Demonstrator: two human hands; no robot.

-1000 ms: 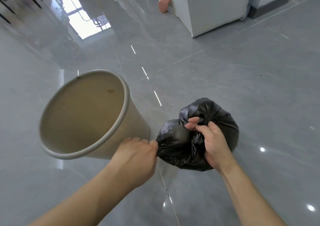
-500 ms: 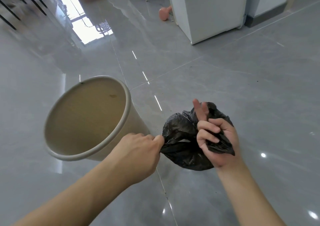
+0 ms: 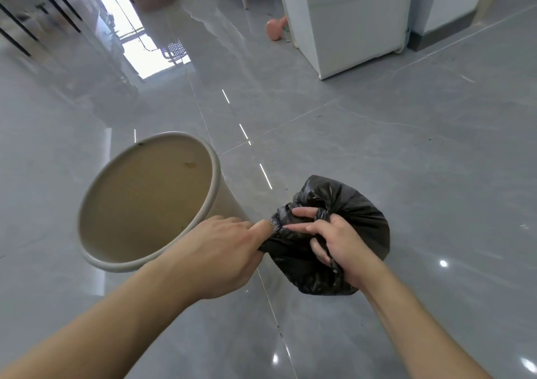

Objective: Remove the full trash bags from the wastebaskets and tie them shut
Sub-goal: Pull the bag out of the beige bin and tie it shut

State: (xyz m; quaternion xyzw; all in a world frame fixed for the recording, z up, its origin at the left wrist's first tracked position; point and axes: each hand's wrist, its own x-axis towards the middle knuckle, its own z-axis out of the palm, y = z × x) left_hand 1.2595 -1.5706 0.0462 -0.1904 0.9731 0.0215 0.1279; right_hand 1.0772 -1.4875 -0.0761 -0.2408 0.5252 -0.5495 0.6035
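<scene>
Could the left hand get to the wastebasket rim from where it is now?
Probably yes. The left hand sits right beside the wastebasket rim, with nothing between them. But it is busy pinching the black trash bag, which the right hand also holds, so it must first release that grip.

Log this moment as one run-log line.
stage: tying | black trash bag: out of wastebasket | left hand: pinches bag end | right hand: grips twisted neck | knot: unfinished

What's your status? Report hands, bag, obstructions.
Both hands gripping: left hand, right hand twisting black trash bag neck. Bag out of wastebasket. Nothing in the way.
</scene>
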